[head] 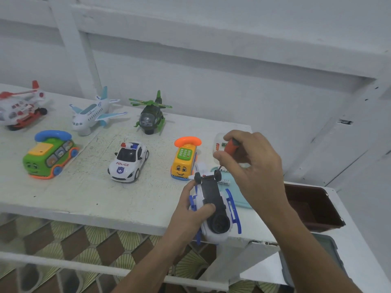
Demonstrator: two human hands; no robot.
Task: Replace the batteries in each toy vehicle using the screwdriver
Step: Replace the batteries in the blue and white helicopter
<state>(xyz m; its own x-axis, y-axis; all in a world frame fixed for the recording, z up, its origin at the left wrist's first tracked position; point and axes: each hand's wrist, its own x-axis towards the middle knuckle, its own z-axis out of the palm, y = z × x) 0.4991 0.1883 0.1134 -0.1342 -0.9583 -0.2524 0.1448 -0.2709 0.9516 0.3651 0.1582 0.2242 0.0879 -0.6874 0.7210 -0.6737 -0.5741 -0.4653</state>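
Head view looks down on a worn white painted table [84, 197]. The left hand [190, 210] grips a white and blue plastic toy helicopter [213, 195], held upside down at the table's front right edge with its black underside and small black wheels facing up. The right hand [254, 166] pinches an orange-handled screwdriver [230, 145], held nearly upright, its thin dark shaft pointing down at the underside near the two wheels at the far end.

Just behind the toy stands a yellow bus-shaped toy phone [184, 163], then to the left a white police car [128, 161] and a green bus-shaped toy phone [49, 155]. Along the back stand a green toy helicopter [151, 117], a white and pale blue toy plane [93, 114] and a red and white toy helicopter [21, 108]. A brown open box [313, 206] sits to the right.
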